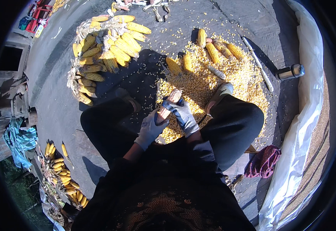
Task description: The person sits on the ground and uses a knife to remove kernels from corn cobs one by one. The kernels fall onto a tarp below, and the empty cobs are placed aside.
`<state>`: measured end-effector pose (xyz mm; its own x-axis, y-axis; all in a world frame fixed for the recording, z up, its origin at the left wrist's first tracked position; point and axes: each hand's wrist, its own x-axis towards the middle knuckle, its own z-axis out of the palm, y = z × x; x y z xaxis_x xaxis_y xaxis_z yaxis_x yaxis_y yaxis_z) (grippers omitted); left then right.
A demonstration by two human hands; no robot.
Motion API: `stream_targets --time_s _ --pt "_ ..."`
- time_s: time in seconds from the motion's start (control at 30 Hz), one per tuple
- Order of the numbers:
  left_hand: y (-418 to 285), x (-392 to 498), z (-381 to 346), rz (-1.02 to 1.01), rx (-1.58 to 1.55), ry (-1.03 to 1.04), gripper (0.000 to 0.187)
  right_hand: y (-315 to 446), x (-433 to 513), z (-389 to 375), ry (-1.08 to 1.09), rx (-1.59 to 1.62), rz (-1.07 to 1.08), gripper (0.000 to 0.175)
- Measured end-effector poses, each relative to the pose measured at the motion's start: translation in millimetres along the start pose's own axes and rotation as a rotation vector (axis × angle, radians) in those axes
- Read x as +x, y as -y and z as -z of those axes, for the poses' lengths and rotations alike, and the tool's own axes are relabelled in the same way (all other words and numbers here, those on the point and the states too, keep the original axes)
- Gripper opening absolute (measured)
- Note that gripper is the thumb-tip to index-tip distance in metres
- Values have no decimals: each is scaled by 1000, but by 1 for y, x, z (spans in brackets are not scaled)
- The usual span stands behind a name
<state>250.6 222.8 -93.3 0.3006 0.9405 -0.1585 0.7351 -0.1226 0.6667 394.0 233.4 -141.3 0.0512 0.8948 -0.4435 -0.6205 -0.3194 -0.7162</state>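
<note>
Both my hands wear light work gloves and grip one corncob (173, 97) that looks mostly bare of kernels, tilted up to the right. My left hand (152, 127) wraps its lower end. Around the middle of the cob is my right hand (182, 112), its fingers dark blue on the glove. Beneath and beyond the hands spreads a heap of loose yellow corn kernels (237, 83). Several whole ears lie on it, among them one yellow ear of corn (187, 62) and another (212, 53). A stripped cob (216, 71) rests on the kernels too.
Braided ears of corn (121, 49) lie ahead to the left, more ears (64, 176) at lower left. To the right are a thin stick (257, 62), a metal thermos (290, 72), a dark red cloth (263, 161) and a plastic sheet (311, 95). My shoes (225, 89) border the heap.
</note>
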Motion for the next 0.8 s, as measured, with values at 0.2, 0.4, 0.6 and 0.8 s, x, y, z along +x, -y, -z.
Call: stream_targets --time_s 0.2,0.4,0.6,0.8 --pt "1 -1 -5 141 -96 144 43 5 0 2 -240 -11 109 24" --pt "28 -12 -17 103 50 213 47 10 -3 0 -242 -1 160 25" --pt "21 -10 -18 188 -38 194 39 12 -11 -18 2 -1 -44 25" --pt "16 4 -20 126 -346 288 28 -1 -5 2 -51 -148 -60 26"
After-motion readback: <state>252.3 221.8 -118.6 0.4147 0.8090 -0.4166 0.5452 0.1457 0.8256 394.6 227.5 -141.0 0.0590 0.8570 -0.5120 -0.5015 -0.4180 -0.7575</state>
